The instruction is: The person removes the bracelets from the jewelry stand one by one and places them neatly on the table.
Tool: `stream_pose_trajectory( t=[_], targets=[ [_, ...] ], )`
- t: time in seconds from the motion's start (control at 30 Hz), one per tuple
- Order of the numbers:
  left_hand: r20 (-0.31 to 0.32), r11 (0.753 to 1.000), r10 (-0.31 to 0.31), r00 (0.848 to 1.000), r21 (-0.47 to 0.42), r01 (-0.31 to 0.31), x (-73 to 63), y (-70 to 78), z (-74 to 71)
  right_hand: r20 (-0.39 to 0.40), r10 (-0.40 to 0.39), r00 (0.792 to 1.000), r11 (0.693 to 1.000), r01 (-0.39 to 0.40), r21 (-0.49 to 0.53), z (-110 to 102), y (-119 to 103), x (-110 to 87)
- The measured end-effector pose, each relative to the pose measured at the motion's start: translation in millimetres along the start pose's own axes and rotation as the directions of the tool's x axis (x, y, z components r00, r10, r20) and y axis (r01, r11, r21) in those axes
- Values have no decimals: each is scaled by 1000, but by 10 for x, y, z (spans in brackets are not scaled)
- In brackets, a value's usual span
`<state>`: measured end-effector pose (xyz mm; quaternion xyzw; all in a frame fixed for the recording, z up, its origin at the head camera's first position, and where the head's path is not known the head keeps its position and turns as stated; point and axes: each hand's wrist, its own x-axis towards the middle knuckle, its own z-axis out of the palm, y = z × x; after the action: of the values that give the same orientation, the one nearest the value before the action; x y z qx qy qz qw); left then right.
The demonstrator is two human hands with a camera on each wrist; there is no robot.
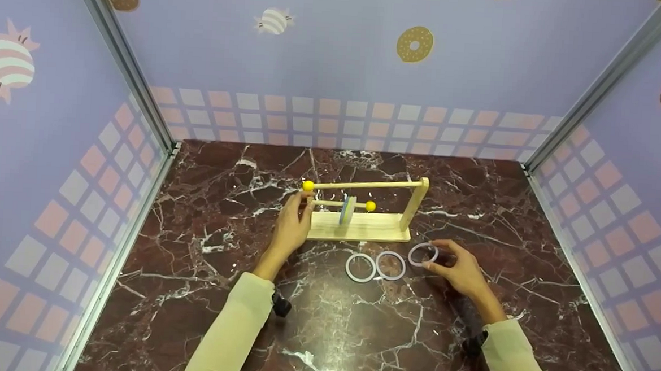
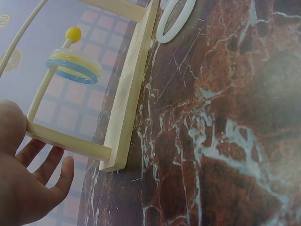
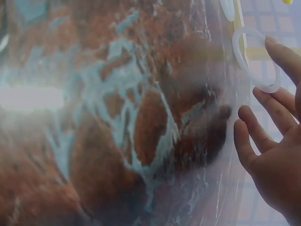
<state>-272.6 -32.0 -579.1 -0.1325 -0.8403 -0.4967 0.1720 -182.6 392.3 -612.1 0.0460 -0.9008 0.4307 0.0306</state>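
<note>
A wooden ring stand has two horizontal rods with yellow ball ends. My left hand grips its left upright, thumb on one side and fingers behind. On the lower rod hang several bangle-like rings, blue, yellow and whitish. Between thumb and fingers, my right hand pinches a pale ring, held in front of the stand's right end. Two more pale rings, a left one and a right one, lie side by side on the table just in front of the base.
The dark red marbled table has purple panels around it, with a back wall and side walls printed with sweets and checks. Metal posts stand at the back corners.
</note>
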Motion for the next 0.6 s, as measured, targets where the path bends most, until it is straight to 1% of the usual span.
stream_pose_trajectory(
  t=[0.37,0.5,0.6],
  targets=[
    [6,1000,15,1000,-3,-15,6,-6,5,34,-5,999,1000,5,7,34,53,-7],
    [2,1000,24,1000,-11,-24,4,-11,6,51,-21,998,999,22,-29,31,85,-5],
    [1,1000,19,1000,-12,-19,1,-5,5,54,-39,998,997,43,-67,28,96,-9]
  ],
)
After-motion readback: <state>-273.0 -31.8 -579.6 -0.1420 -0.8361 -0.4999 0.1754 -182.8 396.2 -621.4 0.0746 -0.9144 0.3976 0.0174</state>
